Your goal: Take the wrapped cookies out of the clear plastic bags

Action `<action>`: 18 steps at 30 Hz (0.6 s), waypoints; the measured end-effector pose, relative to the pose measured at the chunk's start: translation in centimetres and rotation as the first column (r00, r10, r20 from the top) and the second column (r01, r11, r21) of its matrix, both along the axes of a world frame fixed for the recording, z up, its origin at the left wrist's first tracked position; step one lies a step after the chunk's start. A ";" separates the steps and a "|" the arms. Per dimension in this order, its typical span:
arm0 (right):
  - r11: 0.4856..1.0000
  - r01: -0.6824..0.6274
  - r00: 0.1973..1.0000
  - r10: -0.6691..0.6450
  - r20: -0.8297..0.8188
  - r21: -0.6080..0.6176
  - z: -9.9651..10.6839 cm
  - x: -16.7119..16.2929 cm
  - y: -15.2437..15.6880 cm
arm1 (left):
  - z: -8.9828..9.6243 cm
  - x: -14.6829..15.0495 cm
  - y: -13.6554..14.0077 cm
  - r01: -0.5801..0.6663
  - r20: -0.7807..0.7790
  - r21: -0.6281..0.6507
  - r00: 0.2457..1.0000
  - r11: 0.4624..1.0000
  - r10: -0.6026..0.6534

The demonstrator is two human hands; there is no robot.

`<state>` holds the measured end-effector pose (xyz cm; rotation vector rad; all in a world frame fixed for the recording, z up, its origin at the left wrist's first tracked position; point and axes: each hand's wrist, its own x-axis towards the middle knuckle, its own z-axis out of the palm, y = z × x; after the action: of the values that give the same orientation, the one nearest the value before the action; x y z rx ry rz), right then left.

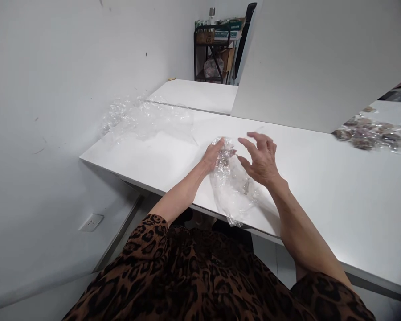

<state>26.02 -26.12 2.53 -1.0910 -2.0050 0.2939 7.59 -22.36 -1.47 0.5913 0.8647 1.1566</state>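
Working at the white table (341, 196), with the clear plastic bag (232, 183) by its near edge, lengthwise from bunched far end back to that edge, slanting slightly right. Holding the right hand (260, 160) just beside the bag, with fingers curled and spread, and gripping the bunched end in the left hand (214, 156).

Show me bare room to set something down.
Free: the white tabletop between the right hand and the wrapped pieces; a smaller patch between the left hand and the loose film. Crowded: around both hands, with clear plastic.
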 end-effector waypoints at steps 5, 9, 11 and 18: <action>0.975 0.215 0.976 -0.216 0.012 0.052 -1.6 2.1 2.8 | 0.4 0.0 -0.7 0.187 -0.007 0.106 0.982 0.977 -0.187; 0.951 0.128 0.871 -0.244 -0.427 -0.282 -1.7 4.0 4.1 | 0.9 -0.1 -1.3 0.330 -0.057 0.211 0.944 0.920 -0.326; 0.883 0.000 0.725 -0.323 -0.608 -0.468 -1.7 4.4 4.5 | 1.0 0.0 -1.4 0.358 -0.098 0.189 0.933 0.914 -0.345; 0.598 -0.386 0.677 -0.333 -0.656 -0.703 -1.4 3.0 3.9 | 0.2 0.3 -0.5 0.207 -0.080 0.102 0.977 0.973 -0.199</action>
<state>29.05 -22.22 1.14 -1.1592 -1.0550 1.5585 7.94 -22.83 -1.30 0.7956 0.7827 1.0061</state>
